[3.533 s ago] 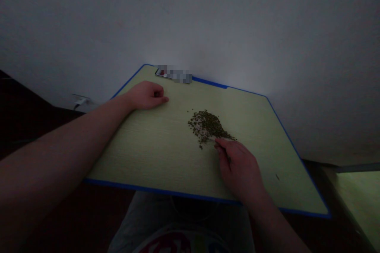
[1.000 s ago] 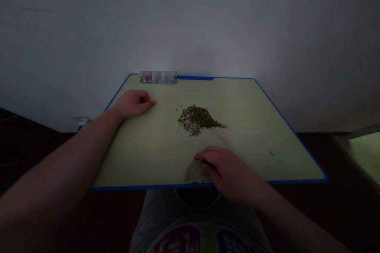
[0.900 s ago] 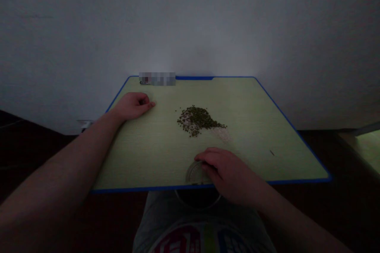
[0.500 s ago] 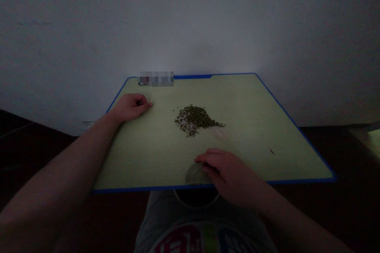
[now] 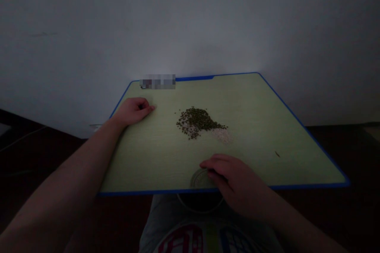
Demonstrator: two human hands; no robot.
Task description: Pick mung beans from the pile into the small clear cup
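Note:
Dark green beans (image 5: 198,118), which look like mung beans, lie in a loose heap in the middle of the table, mixed with pale grains that look like rice (image 5: 222,135) at its lower right. My left hand (image 5: 135,110) rests on the table to the left of the heap, fingers curled in and nothing seen in them. At the front edge, the fingers of my right hand (image 5: 230,174) pinch the rim of a clear round lid or shallow dish (image 5: 200,178). The hand covers its right side.
The pale table (image 5: 160,166) has a blue rim and stands against a white wall (image 5: 208,19). A blurred-out item (image 5: 158,82) sits at the back left. On the right lies a small thin brown scrap (image 5: 277,154). Below the front edge, a dark bowl (image 5: 202,205) rests at my lap.
The whole view has shifted slightly, so the table appears a little further right. Both hands keep nearly the same places and grips; the heap looks unchanged.

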